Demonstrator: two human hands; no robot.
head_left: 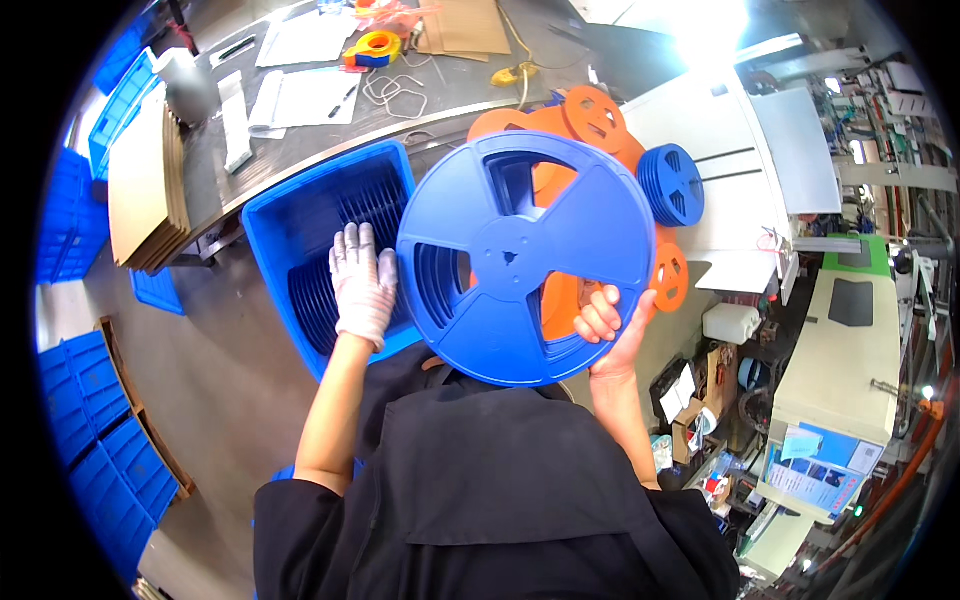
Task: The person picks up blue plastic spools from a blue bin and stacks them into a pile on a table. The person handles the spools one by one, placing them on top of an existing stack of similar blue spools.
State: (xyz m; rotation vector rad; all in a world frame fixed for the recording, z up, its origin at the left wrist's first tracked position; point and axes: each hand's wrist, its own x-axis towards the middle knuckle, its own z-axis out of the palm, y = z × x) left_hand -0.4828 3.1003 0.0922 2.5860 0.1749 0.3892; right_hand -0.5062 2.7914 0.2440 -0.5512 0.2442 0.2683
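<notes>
A large blue plastic reel with wide cutouts tops a stack of similar reels, whose edges show through its openings. My bare right hand grips its lower right rim, fingers curled through a cutout. My left hand, in a whitish glove with greyed fingertips, lies flat with fingers extended over the blue bin. Its thumb is close to the reel's left edge; whether they touch I cannot tell. Rows of dark blue discs stand on edge in the bin, partly hidden under this hand.
Orange reels and a smaller stack of blue reels sit behind the large reel. A dark workbench holds papers, tape and string. Stacked blue crates stand left, a beige machine right.
</notes>
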